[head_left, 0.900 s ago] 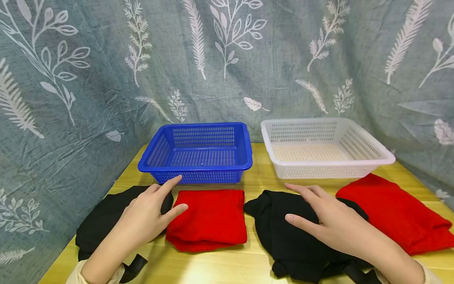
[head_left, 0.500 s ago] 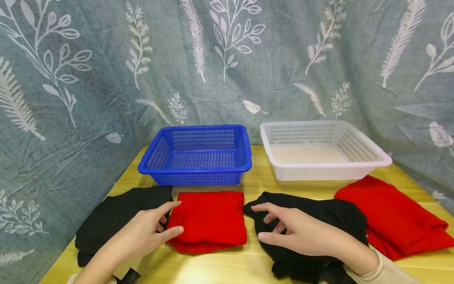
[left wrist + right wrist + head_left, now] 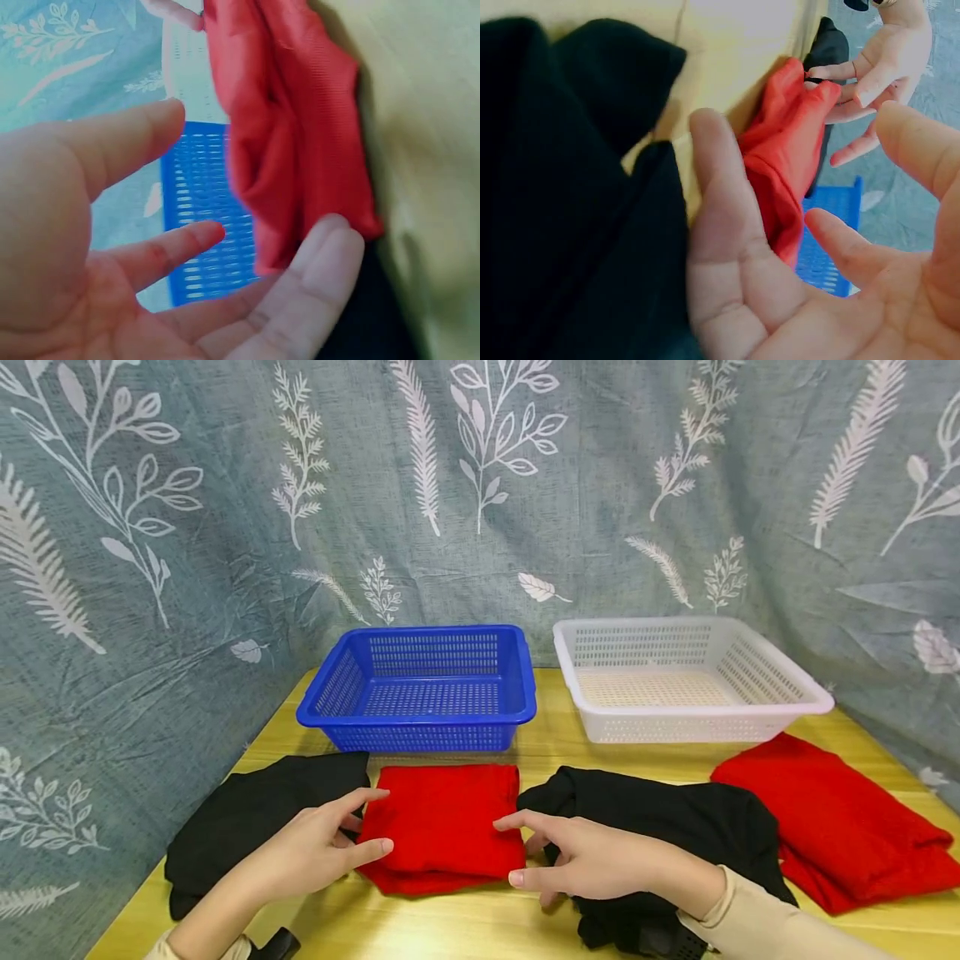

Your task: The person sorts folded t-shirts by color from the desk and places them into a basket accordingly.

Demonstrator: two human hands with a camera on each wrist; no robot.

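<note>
A folded red garment (image 3: 450,822) lies on the table between my two hands. My left hand (image 3: 318,847) is at its left edge, thumb and fingers spread apart. At the right edge is my right hand (image 3: 592,856), its fingers extended and thumb apart. In the left wrist view, fingers (image 3: 330,259) overlap the end of the red garment (image 3: 300,142); whether they touch it I cannot tell. A black garment (image 3: 675,810) lies partly hidden under my right forearm. Another black garment (image 3: 262,810) lies beyond my left forearm.
Behind the garments stand a blue basket (image 3: 416,721) at left and a white basket (image 3: 697,712) at right, both with nothing inside. A second red garment (image 3: 847,827) lies at far right. A patterned curtain (image 3: 480,568) hangs along the back and sides of the table.
My right hand has moved left and down, from over the black garment to the red garment's right edge. My left hand has lowered beside its left edge. The garments lie as before.
</note>
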